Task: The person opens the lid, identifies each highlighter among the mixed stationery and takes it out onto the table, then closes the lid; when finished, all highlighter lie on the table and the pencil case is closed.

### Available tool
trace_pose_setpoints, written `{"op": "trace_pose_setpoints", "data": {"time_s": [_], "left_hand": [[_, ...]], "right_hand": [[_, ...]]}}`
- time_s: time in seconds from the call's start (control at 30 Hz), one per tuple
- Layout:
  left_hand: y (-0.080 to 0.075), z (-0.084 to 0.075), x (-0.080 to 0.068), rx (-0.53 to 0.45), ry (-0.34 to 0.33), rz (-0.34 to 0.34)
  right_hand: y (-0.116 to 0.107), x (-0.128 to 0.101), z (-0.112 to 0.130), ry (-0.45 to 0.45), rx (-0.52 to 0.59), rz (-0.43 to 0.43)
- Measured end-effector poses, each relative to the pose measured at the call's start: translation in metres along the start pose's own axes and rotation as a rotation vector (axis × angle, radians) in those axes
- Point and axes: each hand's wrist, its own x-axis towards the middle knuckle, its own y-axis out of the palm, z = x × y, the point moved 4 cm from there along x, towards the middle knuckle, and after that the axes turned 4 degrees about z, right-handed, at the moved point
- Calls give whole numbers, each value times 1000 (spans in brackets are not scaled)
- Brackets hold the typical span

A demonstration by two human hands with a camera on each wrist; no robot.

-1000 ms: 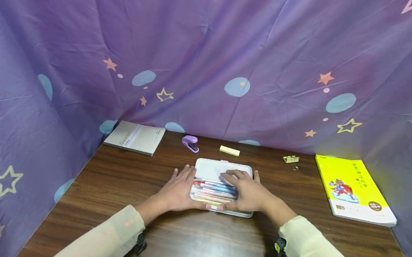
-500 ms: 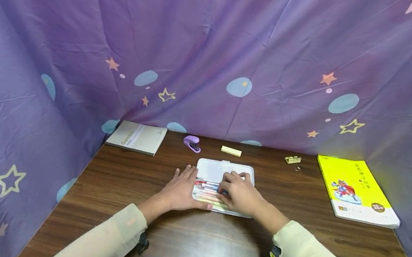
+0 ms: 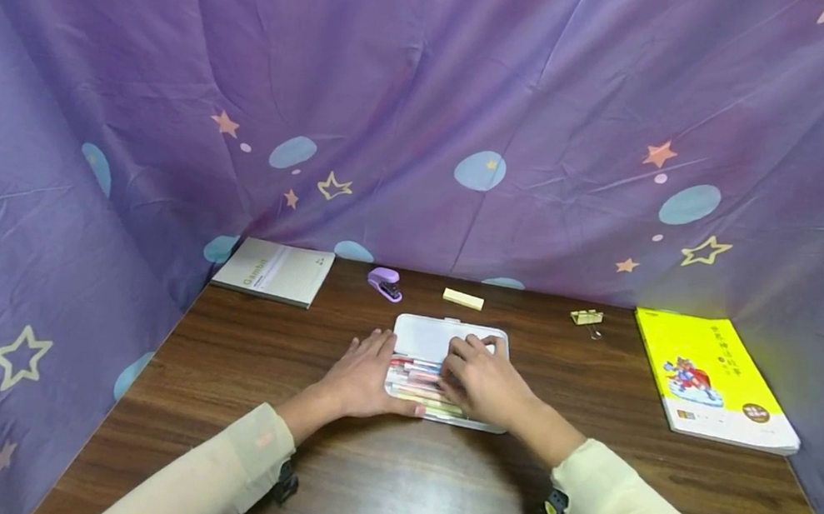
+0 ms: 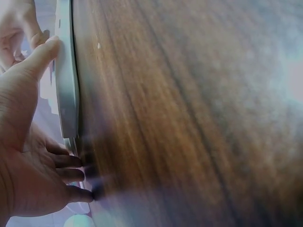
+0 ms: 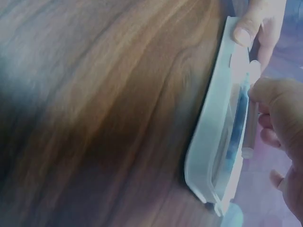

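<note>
A white pencil case (image 3: pixel 422 338) lies opened flat on the table, its lid towards the back wall. Several pens (image 3: pixel 420 383) in different colours fill its near half. My left hand (image 3: pixel 361 379) rests along the case's left end with fingers extended, and its thumb touches the near rim, as the left wrist view shows. Over the right part of the case, my right hand (image 3: pixel 487 384) has bent fingers. In the right wrist view it pinches a slim, light-coloured pen (image 5: pixel 251 127) between thumb and fingers, at the level of the case rim. The right hand hides part of the pens.
Along the back of the wooden table (image 3: pixel 387 489) lie a grey notebook (image 3: pixel 278 272), a purple stapler (image 3: pixel 385 283), a pale yellow block (image 3: pixel 464 298) and a gold binder clip (image 3: pixel 586 317). A yellow book (image 3: pixel 716 381) lies at the right. Purple cloth hangs behind.
My right hand was spread over the case's right end; its fingers have since drawn in among the pens and pinched one. My left hand has stayed at the case's left end.
</note>
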Motion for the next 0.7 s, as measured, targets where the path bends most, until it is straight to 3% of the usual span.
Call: {"op": "trace_pose_setpoints", "data": {"time_s": [0.23,0.5,0.7], "left_hand": [[1,1,1,20,-22,21],[-1,1,4,38,-37,41],[3,0,1,40,-35,49]], "right_hand": [[-11,-11,-14,-29,-52,-38],[-22,-32,-44,28,-85,-48],[-21,-60,-69,121,-80,-10]]}}
